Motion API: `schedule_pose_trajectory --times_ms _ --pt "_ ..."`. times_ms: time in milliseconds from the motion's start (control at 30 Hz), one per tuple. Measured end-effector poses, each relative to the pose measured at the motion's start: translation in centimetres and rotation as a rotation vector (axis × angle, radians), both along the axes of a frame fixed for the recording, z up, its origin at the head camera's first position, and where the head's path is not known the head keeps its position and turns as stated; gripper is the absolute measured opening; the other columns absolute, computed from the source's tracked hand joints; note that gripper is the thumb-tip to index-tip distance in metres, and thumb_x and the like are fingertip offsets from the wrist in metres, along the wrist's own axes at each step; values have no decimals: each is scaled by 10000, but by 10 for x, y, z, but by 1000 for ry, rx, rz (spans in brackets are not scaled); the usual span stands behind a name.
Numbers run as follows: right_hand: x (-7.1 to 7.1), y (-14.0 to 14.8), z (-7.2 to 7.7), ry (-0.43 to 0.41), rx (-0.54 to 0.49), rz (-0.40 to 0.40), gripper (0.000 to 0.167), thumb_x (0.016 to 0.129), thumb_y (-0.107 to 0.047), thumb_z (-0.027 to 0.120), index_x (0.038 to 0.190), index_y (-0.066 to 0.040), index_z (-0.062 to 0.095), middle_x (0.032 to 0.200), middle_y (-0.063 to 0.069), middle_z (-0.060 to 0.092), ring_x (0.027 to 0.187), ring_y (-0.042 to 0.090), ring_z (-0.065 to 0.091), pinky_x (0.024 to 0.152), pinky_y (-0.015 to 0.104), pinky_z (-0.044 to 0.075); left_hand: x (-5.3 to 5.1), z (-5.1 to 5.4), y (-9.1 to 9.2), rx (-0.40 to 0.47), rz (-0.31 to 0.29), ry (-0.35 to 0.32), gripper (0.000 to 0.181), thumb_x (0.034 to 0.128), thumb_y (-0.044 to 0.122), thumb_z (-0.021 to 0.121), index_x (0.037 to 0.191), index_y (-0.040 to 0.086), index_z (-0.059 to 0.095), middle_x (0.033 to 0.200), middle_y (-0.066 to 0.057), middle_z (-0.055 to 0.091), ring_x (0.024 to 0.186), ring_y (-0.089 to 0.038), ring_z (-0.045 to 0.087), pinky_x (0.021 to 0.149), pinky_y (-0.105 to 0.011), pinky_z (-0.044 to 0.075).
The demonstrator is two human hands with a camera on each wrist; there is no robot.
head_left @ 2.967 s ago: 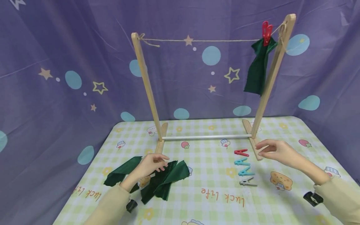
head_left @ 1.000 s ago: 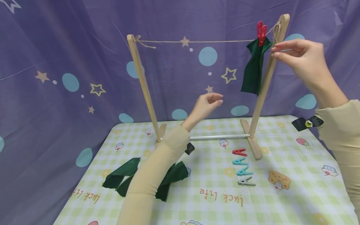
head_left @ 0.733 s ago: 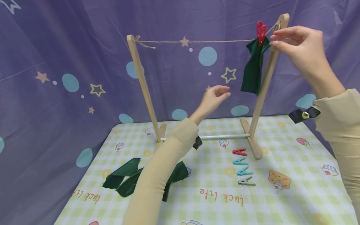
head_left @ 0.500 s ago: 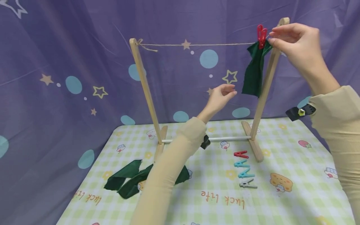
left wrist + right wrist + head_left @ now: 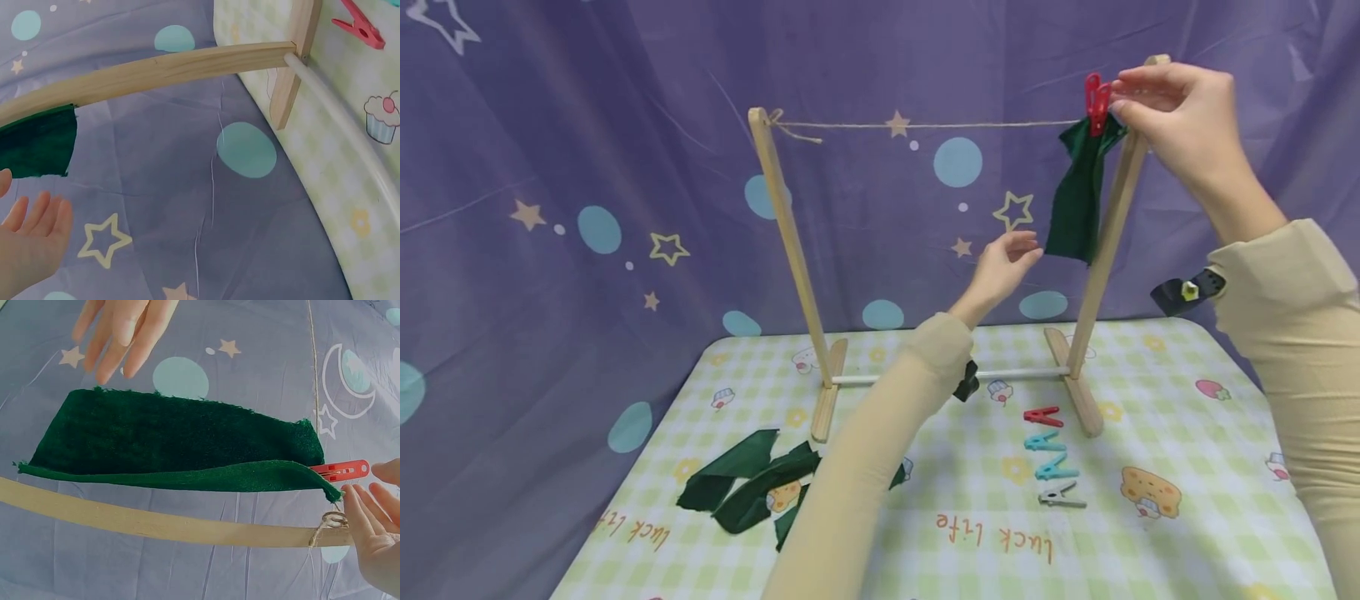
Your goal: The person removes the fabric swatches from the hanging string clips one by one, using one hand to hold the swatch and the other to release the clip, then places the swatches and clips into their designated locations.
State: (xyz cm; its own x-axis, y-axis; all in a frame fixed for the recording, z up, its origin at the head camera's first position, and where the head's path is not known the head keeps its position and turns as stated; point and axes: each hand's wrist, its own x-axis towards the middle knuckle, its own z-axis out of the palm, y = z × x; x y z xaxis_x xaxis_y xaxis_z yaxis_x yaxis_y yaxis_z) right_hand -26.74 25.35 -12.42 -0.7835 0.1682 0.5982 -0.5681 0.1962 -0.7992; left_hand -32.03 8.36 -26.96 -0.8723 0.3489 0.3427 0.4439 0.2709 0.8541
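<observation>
A dark green cloth (image 5: 1077, 200) hangs from the string line (image 5: 925, 126) near its right end, held there by a red clothespin (image 5: 1097, 104). My right hand (image 5: 1197, 125) is beside that clothespin. In the right wrist view its thumb and fingers stand apart near the end of the clothespin (image 5: 347, 470), without a visible grip. Lower down, my left hand (image 5: 1000, 271) is raised by the cloth's bottom edge, fingers relaxed. A small gap separates the left hand (image 5: 31, 244) from the cloth (image 5: 40, 147) in the left wrist view.
The wooden frame's posts (image 5: 790, 242) carry the line, with a white rod (image 5: 1022, 374) between their feet. On the checked table lie a red clothespin (image 5: 1043, 416), two blue clothespins (image 5: 1045, 442) and a grey one (image 5: 1062, 494). Several green cloth pieces (image 5: 733, 467) lie left, partly behind my left sleeve.
Both hands have risen from the table toward the hanging cloth. Lately the right has edged left to the red clothespin, and the left has moved right toward the cloth's lower edge.
</observation>
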Motion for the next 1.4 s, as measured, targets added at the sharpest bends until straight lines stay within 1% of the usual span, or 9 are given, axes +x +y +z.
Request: schedule_pose_trajectory --times_ms 233,400,667,700,800,1000,1133,1267,1400 --pt "-4 1 0 -21 59 -34 230 771 -18 639 990 -76 679 748 -145 632 713 -36 594 647 51 435 -2 -1 12 24 -26 -34 380 905 167 517 1270 77 462 1247 -58 511 1134 -125 482 892 -151 397" --pt "-6 0 2 -37 167 -89 283 799 -83 630 1074 -18 633 773 -179 615 742 -60 576 669 53 428 -5 0 19 49 -18 -1 353 902 142 520 1242 51 487 1219 -75 536 1109 -133 504 879 -141 403" --pt "-8 -3 2 -75 241 -118 319 820 -159 626 1102 -10 617 772 -188 589 756 -48 558 682 58 426 -6 -4 21 114 -12 -39 330 893 137 534 1209 42 522 1181 -103 559 1080 -158 527 833 -106 408" --pt "-8 -4 2 -75 245 -120 316 821 -165 626 1098 -13 620 768 -191 589 755 -45 557 676 59 422 -2 -1 20 115 -11 -47 329 894 131 531 1209 35 521 1181 -110 557 1081 -163 526 836 -110 408" --pt "-8 -5 2 -76 238 -116 284 821 -168 626 1067 -28 639 771 -183 593 754 -35 559 664 64 417 -3 -2 21 132 -11 -54 322 894 129 532 1201 34 526 1168 -116 562 1069 -163 530 831 -110 408" --pt "-8 -4 5 -49 151 -86 99 820 -107 619 867 -133 703 795 -111 590 710 1 573 643 55 435 -7 -7 26 123 1 -37 315 891 123 536 1192 31 533 1153 -113 573 1049 -155 541 820 -112 414" --pt "-8 -4 6 -25 102 -31 142 821 -67 607 767 -184 667 787 -89 583 695 13 591 642 52 452 -8 -8 28 113 35 -42 301 880 131 556 1163 28 560 1114 -104 600 1011 -144 566 782 -108 430" --pt "-9 -5 6 -17 85 13 165 813 -61 614 732 -203 639 782 -81 590 700 11 592 650 52 453 -10 -10 25 122 72 -70 234 869 157 576 1050 20 628 975 -87 655 877 -123 602 679 -113 433" --pt "-9 -4 5 -18 86 31 138 798 -73 636 744 -199 649 796 -79 595 740 10 586 665 55 451 -10 -11 21 166 55 -117 202 868 149 575 973 -6 650 892 -104 667 776 -127 619 631 -135 466"
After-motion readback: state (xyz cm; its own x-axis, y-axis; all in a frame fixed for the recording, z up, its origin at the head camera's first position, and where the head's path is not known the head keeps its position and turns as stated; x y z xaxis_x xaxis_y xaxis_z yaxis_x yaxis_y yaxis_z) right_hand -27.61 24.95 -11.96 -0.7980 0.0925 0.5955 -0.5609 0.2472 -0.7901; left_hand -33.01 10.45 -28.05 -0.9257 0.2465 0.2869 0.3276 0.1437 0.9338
